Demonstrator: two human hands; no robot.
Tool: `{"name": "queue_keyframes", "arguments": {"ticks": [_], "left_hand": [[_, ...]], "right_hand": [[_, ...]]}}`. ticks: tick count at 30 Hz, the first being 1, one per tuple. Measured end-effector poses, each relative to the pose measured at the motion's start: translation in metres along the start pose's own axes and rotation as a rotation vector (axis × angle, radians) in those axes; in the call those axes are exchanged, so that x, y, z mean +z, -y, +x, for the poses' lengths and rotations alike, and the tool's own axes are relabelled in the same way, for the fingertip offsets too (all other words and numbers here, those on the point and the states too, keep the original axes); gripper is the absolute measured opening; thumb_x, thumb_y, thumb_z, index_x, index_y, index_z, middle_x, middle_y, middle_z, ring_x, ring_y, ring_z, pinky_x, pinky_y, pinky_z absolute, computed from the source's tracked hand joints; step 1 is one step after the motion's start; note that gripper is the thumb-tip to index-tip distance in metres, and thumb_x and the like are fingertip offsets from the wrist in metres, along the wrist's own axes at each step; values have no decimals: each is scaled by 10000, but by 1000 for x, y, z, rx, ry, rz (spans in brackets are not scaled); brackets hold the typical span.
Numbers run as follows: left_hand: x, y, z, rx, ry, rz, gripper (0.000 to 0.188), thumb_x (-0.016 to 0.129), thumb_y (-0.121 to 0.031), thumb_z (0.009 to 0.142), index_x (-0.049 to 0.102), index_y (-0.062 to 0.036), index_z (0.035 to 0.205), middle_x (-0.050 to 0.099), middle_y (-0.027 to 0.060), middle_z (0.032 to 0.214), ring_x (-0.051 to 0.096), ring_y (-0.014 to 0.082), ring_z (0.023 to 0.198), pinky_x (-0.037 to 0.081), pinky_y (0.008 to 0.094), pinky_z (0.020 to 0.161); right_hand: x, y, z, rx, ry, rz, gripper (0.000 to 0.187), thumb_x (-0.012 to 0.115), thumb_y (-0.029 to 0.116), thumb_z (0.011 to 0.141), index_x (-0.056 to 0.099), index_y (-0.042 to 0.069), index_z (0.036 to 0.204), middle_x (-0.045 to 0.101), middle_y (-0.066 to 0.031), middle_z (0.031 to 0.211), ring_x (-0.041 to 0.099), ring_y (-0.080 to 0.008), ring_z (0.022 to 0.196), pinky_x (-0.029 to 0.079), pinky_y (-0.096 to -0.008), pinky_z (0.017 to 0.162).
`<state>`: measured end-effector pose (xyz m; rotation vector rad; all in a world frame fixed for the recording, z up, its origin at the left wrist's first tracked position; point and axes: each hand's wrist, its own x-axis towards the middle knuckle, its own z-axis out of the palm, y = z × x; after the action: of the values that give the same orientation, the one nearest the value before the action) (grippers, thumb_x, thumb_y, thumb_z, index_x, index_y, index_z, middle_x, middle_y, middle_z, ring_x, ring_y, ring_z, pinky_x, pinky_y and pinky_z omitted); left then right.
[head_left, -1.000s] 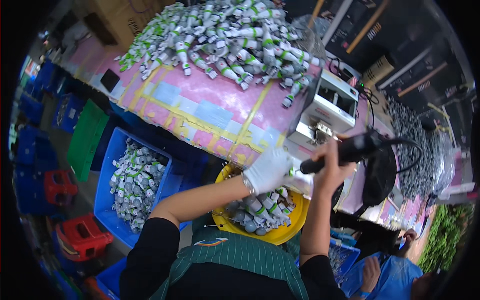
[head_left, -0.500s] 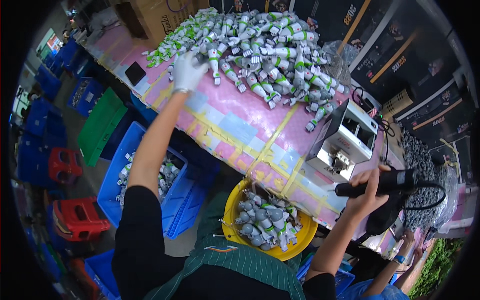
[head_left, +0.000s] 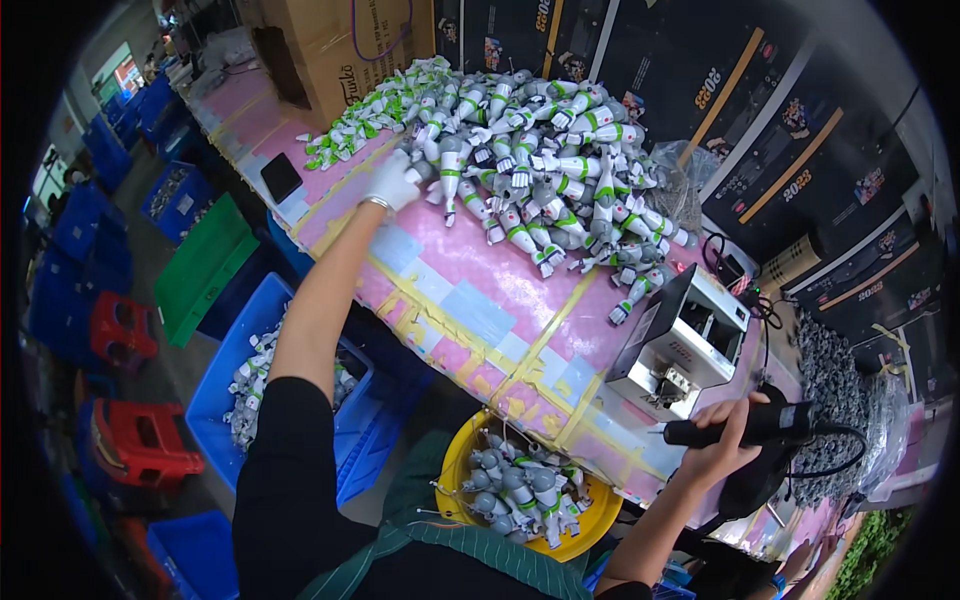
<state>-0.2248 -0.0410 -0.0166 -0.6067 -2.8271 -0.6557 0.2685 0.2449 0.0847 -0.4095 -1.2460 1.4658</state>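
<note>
My left hand [head_left: 392, 183], in a white glove, reaches far out to the near edge of a big heap of white, green and grey toy figures [head_left: 540, 170] on the pink table [head_left: 470, 290]. Its fingers touch a figure at the heap's edge; a firm grip cannot be made out. My right hand [head_left: 722, 440] is bare and closed around a black electric screwdriver [head_left: 760, 425] with a cable, held near the table's right corner. A yellow basin [head_left: 585, 520] with grey and white figures sits in my lap below the table edge.
A grey and white box-shaped machine [head_left: 680, 345] stands on the table's right end. A cardboard box [head_left: 340, 50] stands at the far end. A blue crate [head_left: 240, 370] with figures, a green lid [head_left: 205, 265], and red and blue stools sit on the floor to the left.
My left hand rose from the yellow basin and stretched out to the heap on the table. My right hand with the screwdriver dropped lower to the right.
</note>
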Motion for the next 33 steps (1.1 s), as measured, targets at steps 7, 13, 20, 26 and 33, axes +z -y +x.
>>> {"name": "queue_keyframes", "arguments": {"ticks": [7,13,20,26,33], "left_hand": [[14,-93,-88,40,104,-48,319,654,-168,694,656,52,925,592,312,1048,608,450,966,505,477,869],[22,-161,-153,113,290,-180,579,682,-388,800,580,120,1057,561,351,1140,594,432,1039,477,457,914],[-6,-180,-171,266,374,-474,445,633,-115,844,561,-19,1273,606,194,1207,604,337,1058,491,367,918],[-21,-147,-178,564,336,26,423,691,-101,763,621,-65,1179,602,164,1134,555,346,1103,457,411,944],[-25,-152,-217,539,310,-236,380,751,-99,718,653,-51,1081,602,148,1047,595,331,957,484,384,835]], "right_hand": [[23,-2,-2,1,94,90,261,581,17,909,447,-4,1132,472,-49,633,475,-139,493,447,-285,487],[19,16,-7,-25,94,81,260,573,15,915,438,-15,1136,473,-54,619,485,-144,491,446,-283,489],[-1,25,2,-66,67,36,272,591,19,909,445,-52,1128,483,-57,597,503,-150,484,442,-284,503],[5,6,27,-195,45,-123,302,598,69,916,461,-85,1136,545,-74,606,538,-150,524,458,-283,565],[31,-3,34,-145,119,-122,187,636,-12,889,505,-33,1022,566,-62,629,555,-122,521,451,-264,555]]}}
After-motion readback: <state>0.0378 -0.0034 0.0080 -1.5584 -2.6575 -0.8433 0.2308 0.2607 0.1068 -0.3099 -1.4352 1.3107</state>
